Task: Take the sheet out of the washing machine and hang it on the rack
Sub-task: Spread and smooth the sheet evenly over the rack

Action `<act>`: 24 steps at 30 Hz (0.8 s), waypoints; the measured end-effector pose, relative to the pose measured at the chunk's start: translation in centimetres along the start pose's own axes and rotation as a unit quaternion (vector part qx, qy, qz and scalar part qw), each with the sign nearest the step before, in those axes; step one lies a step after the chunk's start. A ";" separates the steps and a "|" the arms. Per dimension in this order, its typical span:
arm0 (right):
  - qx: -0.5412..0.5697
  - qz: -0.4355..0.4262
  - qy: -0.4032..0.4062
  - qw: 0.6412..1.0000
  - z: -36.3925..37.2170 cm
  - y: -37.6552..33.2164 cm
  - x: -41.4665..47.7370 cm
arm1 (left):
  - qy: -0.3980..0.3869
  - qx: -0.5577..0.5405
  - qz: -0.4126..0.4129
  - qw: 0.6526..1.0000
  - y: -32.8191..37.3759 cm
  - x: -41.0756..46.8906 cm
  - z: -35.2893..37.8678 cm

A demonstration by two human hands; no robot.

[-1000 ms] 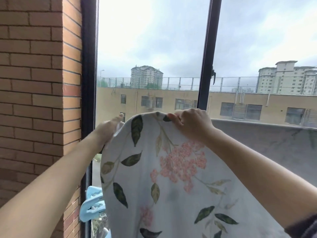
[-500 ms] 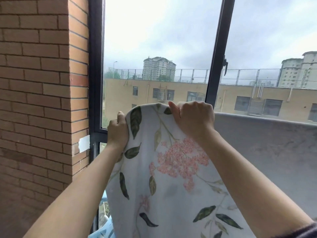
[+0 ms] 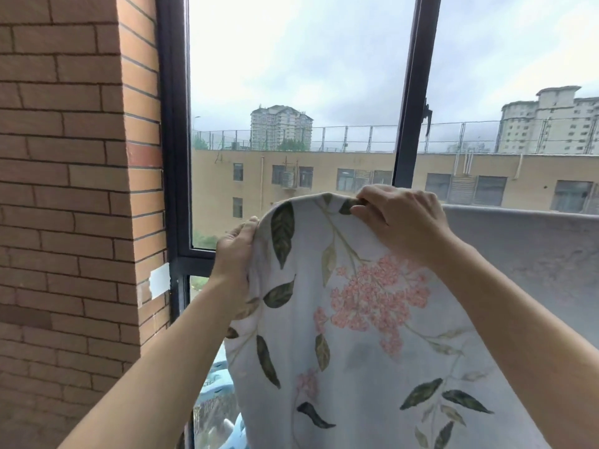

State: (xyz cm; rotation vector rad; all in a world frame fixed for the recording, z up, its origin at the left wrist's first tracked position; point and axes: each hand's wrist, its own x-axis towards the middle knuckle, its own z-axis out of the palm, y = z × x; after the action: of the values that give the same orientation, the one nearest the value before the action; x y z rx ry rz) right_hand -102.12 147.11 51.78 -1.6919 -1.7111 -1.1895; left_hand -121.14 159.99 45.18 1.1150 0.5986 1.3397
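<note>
Left hand (image 3: 235, 254) and right hand (image 3: 402, 222) pinching the sheet (image 3: 356, 351) along its top edge, window frame (image 3: 175, 157) alongside.

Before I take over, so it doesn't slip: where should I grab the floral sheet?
Probably its upper edge, from the near side: the floral sheet hangs limp below it. The right hand pinches the top, the left hand grips the left edge.

sheet (image 3: 372, 335) before window (image 3: 291, 92), brick wall (image 3: 71, 189) left of both
</note>
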 end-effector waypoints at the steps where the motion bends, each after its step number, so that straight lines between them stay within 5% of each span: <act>1: 0.032 0.012 0.009 0.999 0.0 0.0 -0.1 | -0.008 -0.005 0.004 1.000 0.3 0.3 -0.4; 6: 0.160 0.103 0.109 0.976 0.8 -2.6 0.6 | -0.013 -0.052 0.036 0.998 4.2 4.1 -2.9; 16: 0.118 0.176 0.146 0.966 -1.6 -5.6 8.0 | -0.069 -0.054 0.157 0.984 14.0 8.1 -5.7; 20: 0.128 0.159 0.101 0.974 -1.4 -8.6 11.0 | 0.014 0.037 0.166 0.985 16.2 9.4 -8.1; 24: 0.130 0.114 0.002 0.985 0.1 -11.3 9.5 | 0.031 0.112 0.080 0.990 13.5 10.4 -11.1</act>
State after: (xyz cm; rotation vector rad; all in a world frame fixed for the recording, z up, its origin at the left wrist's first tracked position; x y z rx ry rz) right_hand -114.31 154.00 56.56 -1.6680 -1.5444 -0.8268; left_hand -134.89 171.15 55.15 1.3288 0.7324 1.4752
